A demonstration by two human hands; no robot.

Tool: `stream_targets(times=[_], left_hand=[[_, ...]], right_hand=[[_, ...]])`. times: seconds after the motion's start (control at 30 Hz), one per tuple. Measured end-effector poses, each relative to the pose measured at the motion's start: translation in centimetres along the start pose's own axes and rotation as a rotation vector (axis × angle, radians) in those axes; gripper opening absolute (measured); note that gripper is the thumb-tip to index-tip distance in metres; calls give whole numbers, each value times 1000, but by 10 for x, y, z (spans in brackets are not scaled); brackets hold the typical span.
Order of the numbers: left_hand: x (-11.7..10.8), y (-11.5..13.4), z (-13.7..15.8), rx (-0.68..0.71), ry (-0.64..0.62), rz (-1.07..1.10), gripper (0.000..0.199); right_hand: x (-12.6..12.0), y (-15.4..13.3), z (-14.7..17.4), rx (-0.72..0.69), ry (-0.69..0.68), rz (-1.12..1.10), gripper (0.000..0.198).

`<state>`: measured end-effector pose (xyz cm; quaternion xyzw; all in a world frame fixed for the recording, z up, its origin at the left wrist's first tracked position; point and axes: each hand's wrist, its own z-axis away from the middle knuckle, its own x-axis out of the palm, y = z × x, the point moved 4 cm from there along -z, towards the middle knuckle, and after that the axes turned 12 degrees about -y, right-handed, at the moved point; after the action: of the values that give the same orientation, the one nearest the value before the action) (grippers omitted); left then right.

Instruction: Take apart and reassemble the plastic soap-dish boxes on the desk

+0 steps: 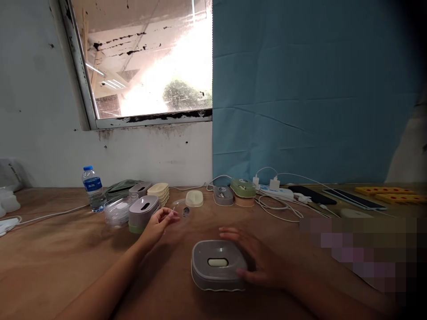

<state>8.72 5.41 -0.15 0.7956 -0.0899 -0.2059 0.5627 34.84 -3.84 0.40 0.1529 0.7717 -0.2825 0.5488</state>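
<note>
In the front middle of the table sits a rounded grey plastic box (218, 271), with a cream piece showing in the oval slot of its top. My right hand (255, 260) curves round its right end, thumb on the near top edge and fingers stretched along the far side. Further left, the thumb and fingertips of my left hand (163, 220) are pinched at the edge of a clear plastic piece (178, 205). A dark oval label (186, 212) shows on or beside that piece. A lilac box with a green base (143, 213) stands just left of my left hand.
Stacked clear lids (116, 211), a water bottle (93, 189) and cream trays (159, 191) stand at the back left. Behind are a single cream tray (194, 198), a grey box (223, 195) and a green box (243, 188). Cables, a power strip (275, 192) and phones (355, 198) lie right.
</note>
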Motion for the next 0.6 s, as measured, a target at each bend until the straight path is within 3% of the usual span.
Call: stream_targets(times=[0.13,0.33,0.47,0.53,0.6], left_hand=[[25,15,8,35,-120,534,20],[47,17,16,-13,-261,747,16],[54,25,21,77,-226,704,15],[57,37,26,218,-175,516,13],[64,52,36,410,-165,189,10]], right_hand=[[0,-2,2,105,223,79,55],[2,-12,3,72,342,209,48],[-1,-19,9,2,449,175,35],[-2,-22,10,-47,416,51,29],[-2,-22,6,-25,345,-141,27]])
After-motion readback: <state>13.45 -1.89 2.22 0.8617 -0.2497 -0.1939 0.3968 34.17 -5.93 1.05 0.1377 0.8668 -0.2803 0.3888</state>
